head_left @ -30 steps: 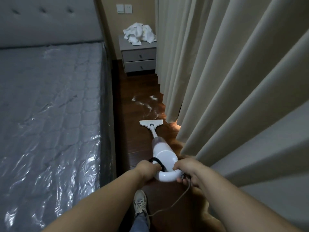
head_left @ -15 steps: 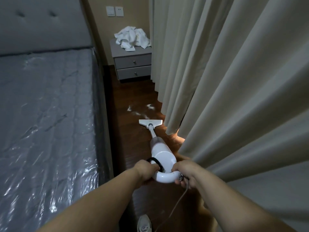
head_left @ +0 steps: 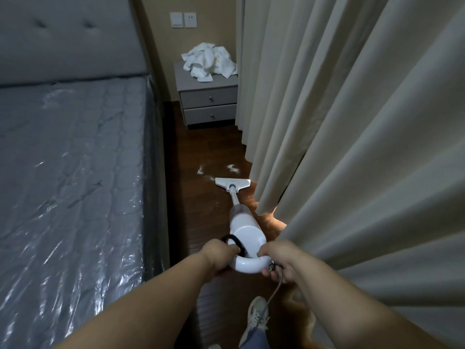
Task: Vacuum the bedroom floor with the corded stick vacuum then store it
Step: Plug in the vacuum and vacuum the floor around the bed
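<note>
The left hand [head_left: 220, 255] and right hand [head_left: 279, 260] are each wrapped around the looped white handle of the vacuum [head_left: 245, 233], the cord [head_left: 275, 288] trailing under the right one. The vacuum slants down to the dark wood floor [head_left: 201, 212] between the bed [head_left: 70, 172] and curtain [head_left: 352, 147]. Its head [head_left: 232, 183] lies just short of white scraps [head_left: 232, 168].

The dark wooden floor [head_left: 201, 212] runs between the bed and the curtain. On it rest the vacuum's white floor head [head_left: 232, 183], white debris patches [head_left: 201, 170] just ahead of it, a grey nightstand [head_left: 207, 102], and a sneaker [head_left: 255, 318].
</note>
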